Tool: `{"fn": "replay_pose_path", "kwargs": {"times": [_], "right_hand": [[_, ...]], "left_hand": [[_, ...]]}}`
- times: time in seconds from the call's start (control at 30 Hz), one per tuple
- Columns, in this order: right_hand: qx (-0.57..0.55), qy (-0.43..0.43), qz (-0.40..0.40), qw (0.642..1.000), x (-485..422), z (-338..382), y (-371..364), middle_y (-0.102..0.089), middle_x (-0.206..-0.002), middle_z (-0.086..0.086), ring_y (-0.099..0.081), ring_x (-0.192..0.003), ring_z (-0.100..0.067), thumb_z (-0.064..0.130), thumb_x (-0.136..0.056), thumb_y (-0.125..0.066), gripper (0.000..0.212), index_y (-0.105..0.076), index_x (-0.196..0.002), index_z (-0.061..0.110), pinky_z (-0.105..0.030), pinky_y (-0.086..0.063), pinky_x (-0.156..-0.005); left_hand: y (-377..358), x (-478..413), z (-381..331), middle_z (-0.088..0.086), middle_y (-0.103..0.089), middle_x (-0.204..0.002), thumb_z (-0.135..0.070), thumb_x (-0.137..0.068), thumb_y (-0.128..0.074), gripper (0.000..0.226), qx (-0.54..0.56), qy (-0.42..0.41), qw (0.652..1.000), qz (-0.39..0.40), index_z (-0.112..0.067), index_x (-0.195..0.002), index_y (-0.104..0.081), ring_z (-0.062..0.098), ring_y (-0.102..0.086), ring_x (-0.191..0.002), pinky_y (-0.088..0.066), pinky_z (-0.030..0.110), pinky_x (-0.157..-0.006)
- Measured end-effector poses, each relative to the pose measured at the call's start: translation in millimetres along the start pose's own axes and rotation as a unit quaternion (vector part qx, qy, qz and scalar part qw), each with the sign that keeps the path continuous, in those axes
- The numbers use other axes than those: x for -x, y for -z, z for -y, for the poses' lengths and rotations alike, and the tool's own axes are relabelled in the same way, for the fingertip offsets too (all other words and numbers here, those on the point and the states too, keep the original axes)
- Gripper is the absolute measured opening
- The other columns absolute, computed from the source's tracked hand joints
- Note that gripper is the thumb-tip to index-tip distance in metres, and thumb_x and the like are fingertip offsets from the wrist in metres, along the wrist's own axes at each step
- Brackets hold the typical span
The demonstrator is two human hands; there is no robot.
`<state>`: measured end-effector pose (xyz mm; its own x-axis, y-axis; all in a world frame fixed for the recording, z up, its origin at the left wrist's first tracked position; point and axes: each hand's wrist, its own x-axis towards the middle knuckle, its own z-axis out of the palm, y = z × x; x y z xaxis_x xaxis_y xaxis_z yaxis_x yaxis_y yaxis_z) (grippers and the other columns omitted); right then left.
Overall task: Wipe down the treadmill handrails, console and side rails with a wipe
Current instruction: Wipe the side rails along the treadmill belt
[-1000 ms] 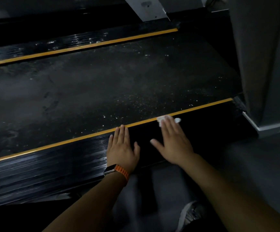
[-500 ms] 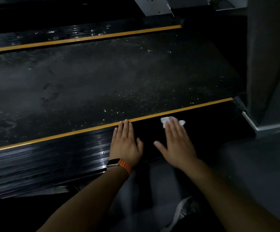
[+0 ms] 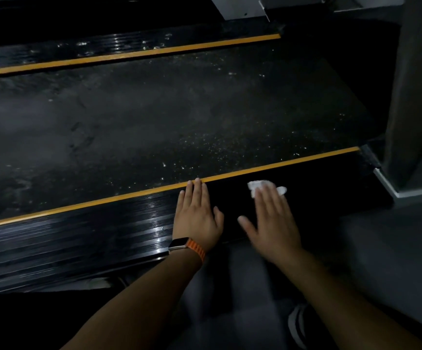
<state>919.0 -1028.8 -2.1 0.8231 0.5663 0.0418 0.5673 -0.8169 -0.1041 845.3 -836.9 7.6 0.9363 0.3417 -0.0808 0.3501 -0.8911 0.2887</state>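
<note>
The treadmill's near side rail (image 3: pixel 78 238) is black and ribbed, with a yellow stripe along the belt edge. My left hand (image 3: pixel 197 218), with an orange-strapped watch on the wrist, lies flat and open on this rail, fingertips at the stripe. My right hand (image 3: pixel 270 223) presses flat on a small crumpled white wipe (image 3: pixel 258 185) on the same rail, further right. The wipe's edges show past my fingertips. The dusty dark belt (image 3: pixel 167 117) runs across the middle, and the far side rail (image 3: pixel 104 50) lies beyond it.
A grey upright post (image 3: pixel 417 92) with a white base stands at the right end of the near rail. A pale metal bracket (image 3: pixel 240 6) sits at the top. My shoe (image 3: pixel 297 324) rests on the grey floor (image 3: pixel 381 248) below the rail.
My right hand has slid the wipe a little to the right along the near side rail. My left hand stays flat in about the same spot.
</note>
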Motion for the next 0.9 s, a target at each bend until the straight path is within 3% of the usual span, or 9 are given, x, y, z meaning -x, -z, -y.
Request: {"fn": "replay_pose_path", "kwargs": {"times": [0.13, 0.2, 0.3, 0.4, 0.53, 0.63, 0.77, 0.9], "right_hand": [[0.006, 0.083, -0.003, 0.996, 7, 3, -6, -0.018, -0.173, -0.013, -0.012, -0.161, -0.024, 0.068, -0.103, -0.028, 0.086, -0.029, -0.163, 0.007, -0.049, -0.024, -0.128], [0.008, 0.042, -0.017, 0.999, 8, -26, -4, -0.024, -0.171, -0.013, -0.018, -0.160, -0.026, 0.066, -0.104, -0.025, 0.083, -0.035, -0.161, 0.006, -0.051, -0.028, -0.126], [0.014, -0.047, -0.011, 0.999, 13, -67, 2, -0.018, -0.172, -0.013, -0.012, -0.161, -0.026, 0.068, -0.104, -0.013, 0.086, -0.029, -0.163, 0.007, -0.051, -0.020, -0.129], [-0.005, -0.084, -0.037, 0.996, 15, -52, -1, -0.020, -0.171, -0.016, -0.013, -0.161, -0.029, 0.065, -0.105, -0.016, 0.084, -0.030, -0.162, 0.005, -0.053, -0.018, -0.129], [-0.023, 0.019, -0.068, 0.997, 26, 7, -19, -0.024, -0.171, -0.016, -0.016, -0.160, -0.029, 0.062, -0.104, -0.033, 0.081, -0.034, -0.161, 0.004, -0.053, -0.022, -0.127], [-0.013, 0.058, -0.067, 0.996, 27, -7, -19, -0.025, -0.171, -0.011, -0.016, -0.160, -0.025, 0.062, -0.105, -0.033, 0.078, -0.035, -0.161, 0.008, -0.052, -0.026, -0.126], [-0.011, -0.046, -0.097, 0.994, 29, -62, -13, -0.028, -0.169, -0.015, -0.021, -0.159, -0.028, 0.060, -0.108, -0.025, 0.076, -0.038, -0.159, 0.005, -0.056, -0.026, -0.124], [-0.034, -0.070, -0.121, 0.990, 36, -42, -14, -0.027, -0.169, -0.020, -0.020, -0.159, -0.033, 0.057, -0.107, -0.032, 0.076, -0.037, -0.158, 0.001, -0.056, -0.023, -0.126]], "left_hand": [[-2, 0, 0, 0.012, -0.007, -0.171, -0.049, -0.099, -0.013, 0.077, -0.003, 0.000, 1.000, 0.003, -0.007, -0.162, -0.014, 0.023, 0.001, -0.159, -0.006, 0.042, -0.130], [-2, 0, 0, 0.010, -0.005, -0.172, -0.050, -0.098, -0.013, 0.077, -0.002, 0.003, 1.000, 0.006, -0.008, -0.163, -0.013, 0.022, 0.003, -0.159, -0.005, 0.042, -0.130], [0, 0, -2, 0.010, -0.005, -0.172, -0.050, -0.097, -0.012, 0.078, 0.002, 0.007, 1.000, 0.003, -0.008, -0.163, -0.013, 0.022, 0.002, -0.159, -0.003, 0.041, -0.130], [0, 0, -2, 0.010, -0.006, -0.172, -0.049, -0.097, -0.014, 0.077, 0.001, 0.008, 1.000, 0.004, -0.008, -0.163, -0.014, 0.022, 0.002, -0.159, -0.003, 0.041, -0.130], [0, 1, -4, 0.011, -0.011, -0.171, -0.047, -0.098, -0.019, 0.077, -0.006, 0.011, 1.000, -0.009, -0.006, -0.162, -0.019, 0.023, -0.002, -0.159, -0.005, 0.041, -0.130], [0, 1, -4, 0.011, -0.010, -0.171, -0.047, -0.099, -0.020, 0.075, -0.004, 0.011, 1.000, -0.003, -0.007, -0.162, -0.017, 0.022, -0.001, -0.159, -0.004, 0.041, -0.130], [2, 1, -4, 0.009, -0.008, -0.172, -0.048, -0.099, -0.020, 0.075, -0.003, 0.015, 1.000, -0.003, -0.008, -0.163, -0.017, 0.022, -0.001, -0.159, -0.004, 0.040, -0.130], [2, 1, -5, 0.009, -0.008, -0.172, -0.048, -0.099, -0.020, 0.075, -0.003, 0.015, 1.000, -0.005, -0.009, -0.163, -0.017, 0.021, -0.001, -0.159, -0.005, 0.040, -0.130]]}}
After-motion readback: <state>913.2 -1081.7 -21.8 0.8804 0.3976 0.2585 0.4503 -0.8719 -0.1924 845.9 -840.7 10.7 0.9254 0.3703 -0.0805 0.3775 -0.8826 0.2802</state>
